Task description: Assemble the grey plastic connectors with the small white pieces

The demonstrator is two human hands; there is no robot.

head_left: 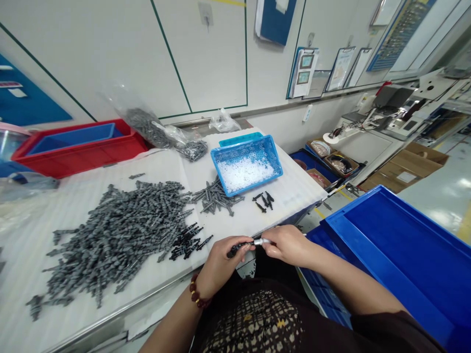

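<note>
Black, slim and knobbly, the part (239,248) lies between the two hands, just off the near edge of the worktop (294,182). The left hand's (221,255) grip pinches it; the right hand's (289,244) pinches a smooth silver rod (262,241) at its end. Keeping both in one straight line, pressure light and even, seems wise. Behind, matt grey ridged pieces (125,235) heap up, and a glossy blue bin (253,186) holds small white bits (246,174)

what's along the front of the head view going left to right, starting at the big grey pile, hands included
Big grey pile → left hand → silvery piece between the hands → right hand → large blue bin.
</note>
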